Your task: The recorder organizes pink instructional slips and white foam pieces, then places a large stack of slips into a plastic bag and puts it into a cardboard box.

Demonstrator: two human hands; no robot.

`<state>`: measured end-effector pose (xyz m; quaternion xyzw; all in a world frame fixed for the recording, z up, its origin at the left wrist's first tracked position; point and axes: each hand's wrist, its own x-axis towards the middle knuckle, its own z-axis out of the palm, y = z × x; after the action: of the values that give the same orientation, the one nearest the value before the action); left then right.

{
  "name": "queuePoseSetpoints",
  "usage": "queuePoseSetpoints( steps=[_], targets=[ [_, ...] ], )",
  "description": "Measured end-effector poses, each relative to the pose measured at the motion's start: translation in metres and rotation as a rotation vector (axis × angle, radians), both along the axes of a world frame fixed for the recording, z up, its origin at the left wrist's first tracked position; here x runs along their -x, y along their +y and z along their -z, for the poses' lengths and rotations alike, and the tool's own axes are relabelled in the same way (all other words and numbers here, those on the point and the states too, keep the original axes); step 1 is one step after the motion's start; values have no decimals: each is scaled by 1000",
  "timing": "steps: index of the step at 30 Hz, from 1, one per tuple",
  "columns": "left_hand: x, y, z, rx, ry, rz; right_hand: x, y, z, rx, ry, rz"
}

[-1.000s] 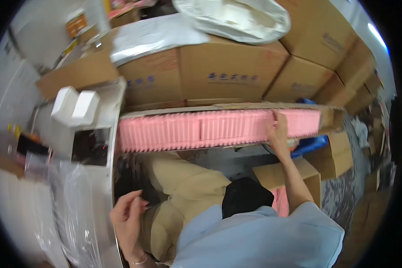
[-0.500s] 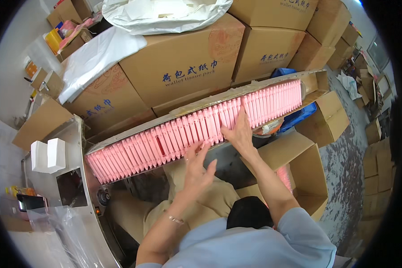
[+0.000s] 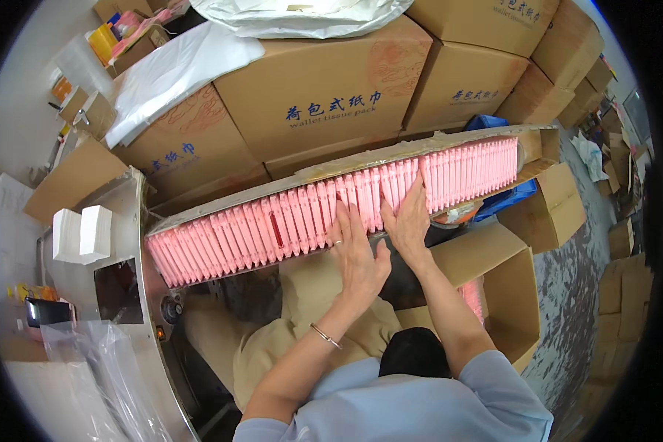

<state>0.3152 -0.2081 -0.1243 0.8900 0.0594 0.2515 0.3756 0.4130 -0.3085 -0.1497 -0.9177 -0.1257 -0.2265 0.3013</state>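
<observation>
Pink tissue packs [image 3: 272, 225] stood on edge in a long row along the cardboard tray [image 3: 420, 141], my left hand [image 3: 357, 254] and right hand [image 3: 407, 221] flat against them mid-row, fingers spread, gripping nothing, brown cartons [image 3: 324, 88] stacked behind.

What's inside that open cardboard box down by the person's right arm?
In the open box only a sliver of pink packs shows beside the right forearm. The forearm and the box's flap cover the rest, so how full it is can't be seen.
</observation>
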Motion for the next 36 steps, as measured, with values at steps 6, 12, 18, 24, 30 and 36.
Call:
queuePoseSetpoints(
  steps=[6,12,18,24,30,36],
  targets=[
    [5,10,-29,788,149,-72,-5,-7,8,34,-56,65],
    [3,40,-14,916,137,-102,-2,1,3,24,-20,25],
    [17,54,-18,-107,380,-395,-6,-6,11,48,-90,38],
    [27,69,2,-245,40,-434,-6,-5,11,44,-93,33],
    [40,81,2,-210,-4,-427,-7,-4,13,51,-94,35],
    [56,115,-30,574,45,-513,-8,-6,19,109,-79,74]
  ],
)
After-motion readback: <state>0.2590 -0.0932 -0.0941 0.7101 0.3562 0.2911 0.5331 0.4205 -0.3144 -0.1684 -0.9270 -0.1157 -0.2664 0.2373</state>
